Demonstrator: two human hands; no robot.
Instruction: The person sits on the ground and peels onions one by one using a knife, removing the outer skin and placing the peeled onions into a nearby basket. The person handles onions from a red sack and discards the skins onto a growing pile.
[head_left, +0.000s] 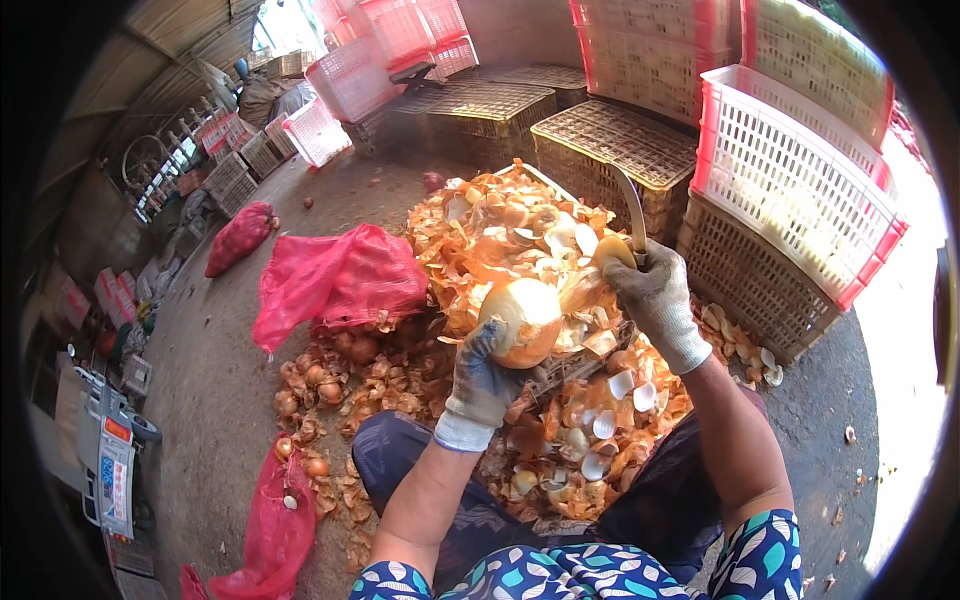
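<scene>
My left hand (pixel 482 372), in a grey work glove, is closed around a large onion (pixel 528 325) that shows a pale cut face on top. In my gloved right hand (pixel 655 305) is a knife with a narrow curved blade (pixel 632 207) pointing up and away from me. A round brownish onion piece (pixel 614 250) sits at the fingers of that hand, by the knife. Below and beyond both hands lies a heap of orange onion skins (pixel 480 225). More skins and white cut onion ends (pixel 603 424) lie between my knees.
A red mesh bag (pixel 350 285) lies left of the heap, beside whole onions (pixel 330 390). Another red mesh bag (pixel 265 530) is near my left knee. White-and-red plastic crates (pixel 800 190) stand at right on a brown crate (pixel 745 270). A parked vehicle (pixel 112 465) is far left.
</scene>
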